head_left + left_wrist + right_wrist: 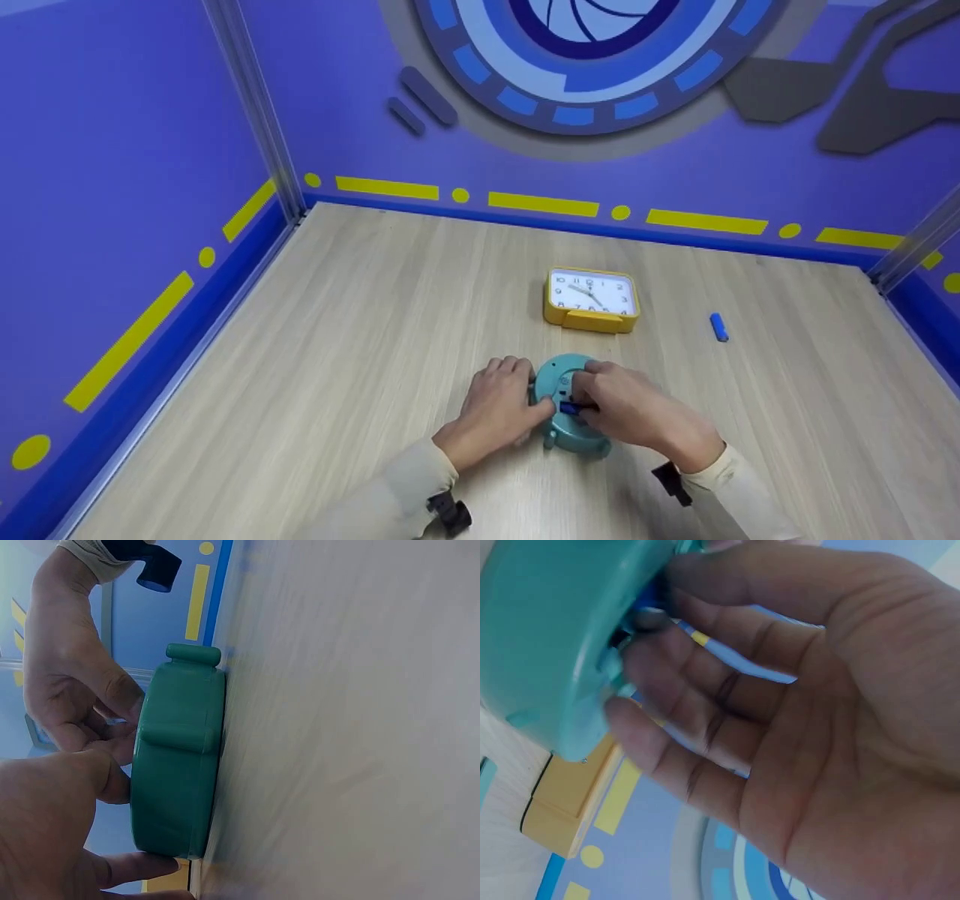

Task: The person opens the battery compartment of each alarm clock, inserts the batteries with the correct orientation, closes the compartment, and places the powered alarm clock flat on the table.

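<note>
A teal round alarm clock (pixel 553 375) lies on its face on the wooden table, its back and a recessed battery compartment turned up. My left hand (pixel 496 403) holds the clock's left side, thumb at the edge of the back; in the left wrist view a finger lies along its rim. Between the thumb and fingers of my right hand (pixel 634 409) is a small blue battery (pixel 570 408), set at the recess. The right fingers partly cover the battery and the compartment. In the right wrist view, the teal clock (pixel 547 630) sits beside the fingertips.
A yellow rectangular alarm clock (pixel 591 296) lies face up behind the teal one. To its right, another blue battery (pixel 718 327) lies on the wooden table (pixel 405 300). Blue-purple panels (pixel 360 112) wall the table at the back and sides.
</note>
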The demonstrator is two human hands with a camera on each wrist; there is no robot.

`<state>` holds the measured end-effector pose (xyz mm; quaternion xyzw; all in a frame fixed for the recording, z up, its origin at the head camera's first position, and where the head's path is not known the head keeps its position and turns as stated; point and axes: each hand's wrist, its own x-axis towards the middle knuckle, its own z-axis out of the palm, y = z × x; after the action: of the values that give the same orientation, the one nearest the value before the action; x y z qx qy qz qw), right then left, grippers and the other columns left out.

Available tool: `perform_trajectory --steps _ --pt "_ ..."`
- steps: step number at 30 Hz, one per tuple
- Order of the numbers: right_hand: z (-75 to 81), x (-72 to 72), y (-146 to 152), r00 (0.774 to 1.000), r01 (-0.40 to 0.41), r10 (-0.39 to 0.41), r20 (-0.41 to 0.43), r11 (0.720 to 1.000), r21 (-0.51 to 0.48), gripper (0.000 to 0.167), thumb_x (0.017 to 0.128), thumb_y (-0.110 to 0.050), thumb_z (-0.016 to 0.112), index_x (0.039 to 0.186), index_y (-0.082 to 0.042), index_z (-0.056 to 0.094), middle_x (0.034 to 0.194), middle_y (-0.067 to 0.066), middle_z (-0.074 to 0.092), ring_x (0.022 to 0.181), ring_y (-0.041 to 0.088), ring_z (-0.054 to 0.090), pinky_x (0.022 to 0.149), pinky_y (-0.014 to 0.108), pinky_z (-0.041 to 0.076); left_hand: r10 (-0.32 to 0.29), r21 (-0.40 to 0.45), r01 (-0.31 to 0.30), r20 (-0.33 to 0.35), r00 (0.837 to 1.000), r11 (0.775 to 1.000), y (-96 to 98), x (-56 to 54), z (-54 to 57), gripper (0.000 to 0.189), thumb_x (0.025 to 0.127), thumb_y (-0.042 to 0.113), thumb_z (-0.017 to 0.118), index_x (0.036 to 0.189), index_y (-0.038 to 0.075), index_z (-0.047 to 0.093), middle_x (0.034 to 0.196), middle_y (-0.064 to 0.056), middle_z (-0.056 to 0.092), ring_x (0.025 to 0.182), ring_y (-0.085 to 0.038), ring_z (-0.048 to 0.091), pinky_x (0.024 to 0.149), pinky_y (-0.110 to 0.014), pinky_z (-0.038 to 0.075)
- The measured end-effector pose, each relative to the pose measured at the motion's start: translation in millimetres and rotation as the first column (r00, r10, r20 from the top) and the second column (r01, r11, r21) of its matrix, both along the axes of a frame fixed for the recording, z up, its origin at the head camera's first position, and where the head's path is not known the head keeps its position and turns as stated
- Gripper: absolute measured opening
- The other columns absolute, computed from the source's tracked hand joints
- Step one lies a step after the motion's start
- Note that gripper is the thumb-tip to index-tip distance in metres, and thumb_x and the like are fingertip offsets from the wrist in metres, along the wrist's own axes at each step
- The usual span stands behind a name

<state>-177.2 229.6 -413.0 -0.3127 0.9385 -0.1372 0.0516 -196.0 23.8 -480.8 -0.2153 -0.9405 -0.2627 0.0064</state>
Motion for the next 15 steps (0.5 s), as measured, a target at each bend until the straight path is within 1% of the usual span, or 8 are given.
perform_trajectory --steps 4,6,8,10,11,13,15 --pt "4.3 -1.6 4.5 0.998 0.052 -0.052 0.02 0.999 -0.002 0.012 0.092 -0.004 0.079 0.094 -0.008 0.069 0.084 -0.004 0.057 0.073 0.01 0.051 0.064 0.029 0.05 0.001 0.002 -0.001 0.006 1.0 1.0 -0.5 -0.6 -0.3 0.033 0.095 0.041 0.069 0.105 0.011 0.063 0.097 0.002 0.056 0.092 -0.021 0.05 0.086 -0.04 0.046" --pt "5.7 -2.6 7.8 0.995 0.098 -0.098 0.004 0.995 -0.004 0.011 0.093 -0.006 0.08 0.097 -0.006 0.07 0.085 -0.003 0.058 0.072 0.011 0.052 0.065 0.029 0.052 0.001 0.003 -0.001 0.006 1.0 1.0 -0.8 -0.9 -0.5 0.033 0.094 0.041 0.068 0.106 0.01 0.063 0.097 0.002 0.057 0.093 -0.021 0.051 0.087 -0.04 0.046" --pt "6.0 -2.9 11.1 0.987 0.161 -0.161 -0.02 0.987 0.011 0.013 0.094 -0.009 0.079 0.099 -0.004 0.068 0.085 0.0 0.057 0.071 0.013 0.052 0.063 0.03 0.051 0.0 0.007 0.0 0.004 1.0 1.0 -0.8 -1.1 -0.9 0.033 0.094 0.041 0.068 0.106 0.01 0.063 0.098 0.001 0.057 0.094 -0.021 0.051 0.088 -0.04 0.046" --pt "5.2 -2.3 13.7 0.972 0.235 -0.234 -0.028 0.971 0.048 0.018 0.097 -0.013 0.077 0.104 -0.001 0.066 0.086 0.003 0.055 0.072 0.016 0.052 0.063 0.033 0.051 0.0 0.016 0.0 0.003 1.0 1.0 -0.9 -0.9 -0.9 0.033 0.093 0.04 0.067 0.105 0.01 0.063 0.099 0.001 0.058 0.094 -0.022 0.051 0.088 -0.041 0.046" --pt "4.2 -2.0 14.8 0.962 0.272 -0.271 -0.018 0.96 0.072 0.021 0.099 -0.016 0.075 0.108 0.001 0.065 0.087 0.005 0.055 0.073 0.018 0.052 0.063 0.035 0.05 0.0 0.021 0.0 0.003 1.0 1.0 -0.9 -0.8 -0.9 0.032 0.092 0.04 0.067 0.105 0.01 0.063 0.099 0.001 0.058 0.094 -0.022 0.051 0.088 -0.041 0.046" --pt "2.1 -1.4 16.4 0.941 0.334 -0.339 0.018 0.933 0.132 0.032 0.104 -0.023 0.07 0.117 0.005 0.061 0.092 0.01 0.056 0.077 0.022 0.055 0.067 0.04 0.053 -0.001 0.028 0.001 0.006 1.0 1.0 -0.6 -0.8 -1.1 0.032 0.092 0.039 0.066 0.104 0.01 0.063 0.099 0.001 0.059 0.094 -0.022 0.051 0.087 -0.041 0.046" --pt "-0.9 -1.2 18.0 0.918 0.373 -0.39 0.066 0.909 0.186 0.044 0.107 -0.032 0.064 0.125 0.008 0.057 0.1 0.015 0.058 0.084 0.026 0.059 0.074 0.047 0.055 0.0 0.033 0.0 0.012 1.0 0.999 -0.4 -1.2 -0.9 0.032 0.092 0.039 0.066 0.104 0.01 0.063 0.1 0.0 0.059 0.094 -0.021 0.051 0.088 -0.042 0.047"
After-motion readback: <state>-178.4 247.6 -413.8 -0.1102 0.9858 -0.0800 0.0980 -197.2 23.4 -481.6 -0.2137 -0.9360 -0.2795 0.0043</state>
